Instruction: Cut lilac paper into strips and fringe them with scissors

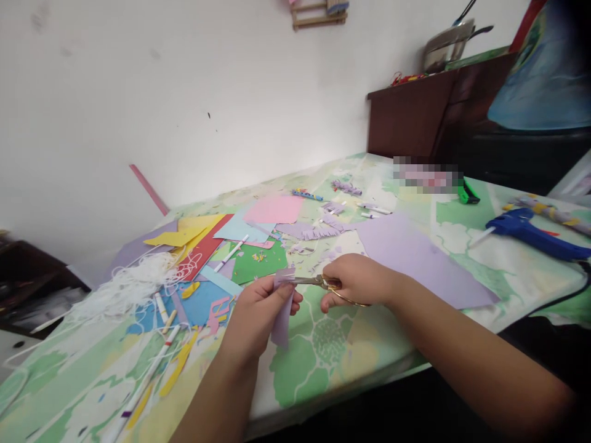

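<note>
The left hand [256, 311] holds a purple strip [281, 329] of paper, with the thumb and fingers pinched tight on it. The strip is up over the near side of the table [318, 381], and its long end hangs down below the fingers. Its top end has little cuts in it, like a fringe.

The right hand [357, 280] has its fingers curled around the gold handles of the scissors [314, 280]. The blades point at the left hand and reach the top of the strip. I cannot tell if the blades are open or closed.

Just past the scissors there are small purple bits and a fringed strip [318, 234]. A big purple sheet [410, 264] lies beyond the right arm. On the left side, a green paper [265, 261] has tiny scraps on it, and near it are a pink paper [272, 210], a red paper [216, 243] and a messy heap of white string [132, 286]. A blue glue gun [535, 234] lies far over on the right
</note>
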`<state>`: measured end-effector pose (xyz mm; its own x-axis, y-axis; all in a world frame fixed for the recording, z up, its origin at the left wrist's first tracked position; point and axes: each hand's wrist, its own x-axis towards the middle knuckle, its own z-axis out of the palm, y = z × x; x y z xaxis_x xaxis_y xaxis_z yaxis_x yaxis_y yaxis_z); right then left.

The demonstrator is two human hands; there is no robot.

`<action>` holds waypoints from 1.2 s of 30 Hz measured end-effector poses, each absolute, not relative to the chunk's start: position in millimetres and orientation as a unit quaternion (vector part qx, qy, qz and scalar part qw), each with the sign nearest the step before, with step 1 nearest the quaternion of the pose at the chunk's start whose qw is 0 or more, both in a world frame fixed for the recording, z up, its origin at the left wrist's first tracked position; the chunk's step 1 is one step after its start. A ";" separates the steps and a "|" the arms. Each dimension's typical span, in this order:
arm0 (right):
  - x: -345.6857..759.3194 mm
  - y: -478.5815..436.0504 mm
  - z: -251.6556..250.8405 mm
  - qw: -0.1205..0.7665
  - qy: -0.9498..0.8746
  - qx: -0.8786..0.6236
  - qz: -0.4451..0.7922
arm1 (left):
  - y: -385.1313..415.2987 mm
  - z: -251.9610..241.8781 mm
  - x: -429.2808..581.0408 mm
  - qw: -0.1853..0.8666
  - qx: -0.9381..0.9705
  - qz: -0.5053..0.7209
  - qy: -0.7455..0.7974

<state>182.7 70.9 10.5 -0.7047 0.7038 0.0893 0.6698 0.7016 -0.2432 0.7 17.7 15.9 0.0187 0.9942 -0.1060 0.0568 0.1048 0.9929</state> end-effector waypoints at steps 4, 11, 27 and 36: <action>183.6 70.7 11.5 0.085 -0.913 -0.389 0.090 | 18.3 15.8 -0.9 0.526 0.487 0.453 0.530; 184.6 70.7 13.1 0.085 -0.916 -0.382 0.087 | 20.0 14.9 -2.8 0.521 0.458 0.452 0.560; 181.8 70.6 11.3 0.083 -0.917 -0.377 0.102 | 18.1 18.3 -2.8 0.511 0.484 0.404 0.584; 182.6 70.9 9.5 0.075 -0.920 -0.345 0.169 | 16.9 21.3 -3.0 0.514 0.500 0.400 0.571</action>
<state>182.6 70.9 9.5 -0.7513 0.6596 0.0215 0.6089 0.7054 -0.3628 -3.0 16.9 21.3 0.0283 0.9819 -0.1872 0.1601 0.1804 0.9705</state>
